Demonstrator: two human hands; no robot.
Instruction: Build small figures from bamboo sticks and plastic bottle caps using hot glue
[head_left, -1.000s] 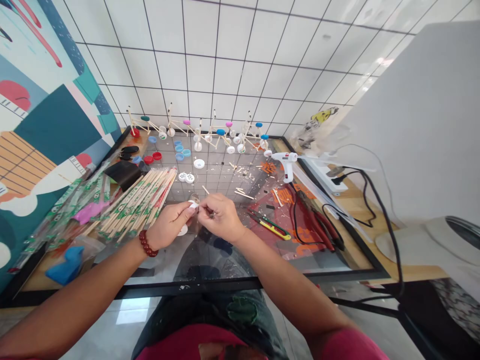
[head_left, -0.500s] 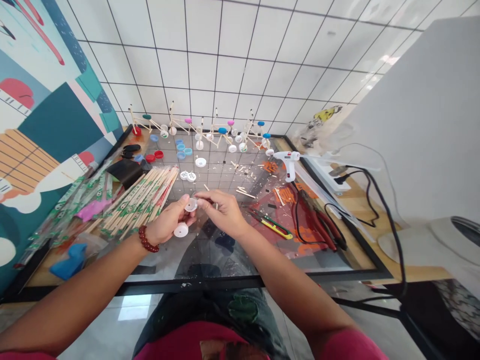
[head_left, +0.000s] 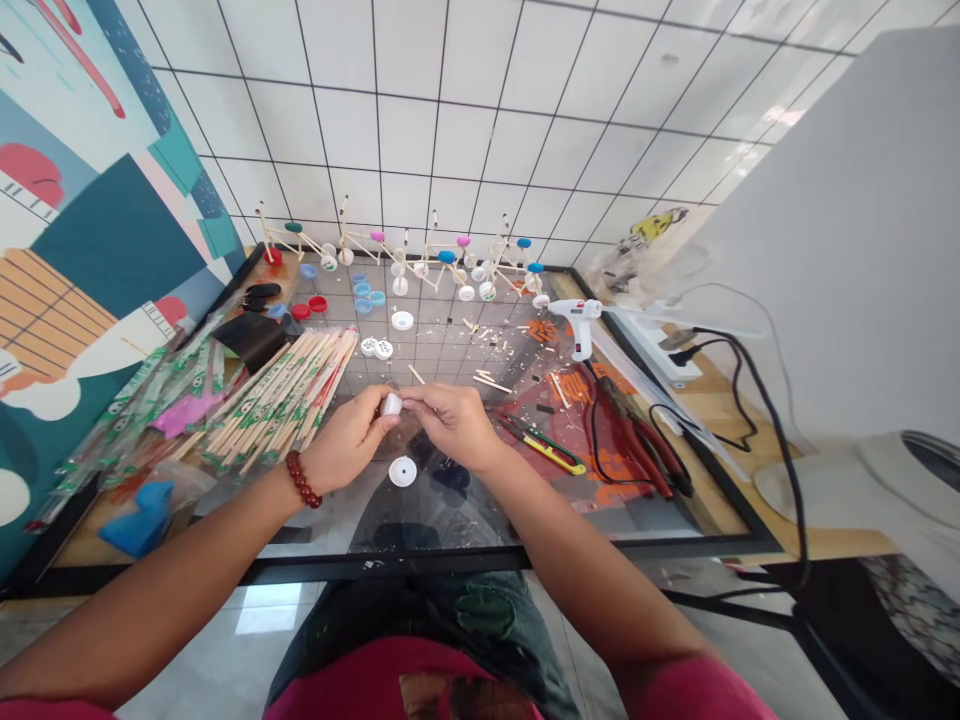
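Observation:
A white bottle cap point(head_left: 391, 404) is pinched between the thumb and fingers of my left hand point(head_left: 352, 430), which wears a red bead bracelet. The fingers of my right hand point(head_left: 450, 420) are pressed together at the cap's right side; whatever else they grip is too small to make out. Below both hands hangs or lies a second white cap point(head_left: 403, 472) with a dark centre hole; how it is supported is hidden. Two white caps point(head_left: 376, 348) sit behind my left hand, and a larger white lid point(head_left: 402, 320) is beyond them.
Wrapped chopsticks point(head_left: 281, 400) cover the left side. Small stick bicycles point(head_left: 442, 262) with cap wheels line the back. A glue gun point(head_left: 577, 325), a yellow cutter point(head_left: 553, 454) and red-handled pliers point(head_left: 649, 440) lie at the right, with cords. Blue clay point(head_left: 139, 520) is front left.
My left hand has turned, so its cap now shows edge-on. The second cap has shifted right, from beneath my left fingers to below and between both hands.

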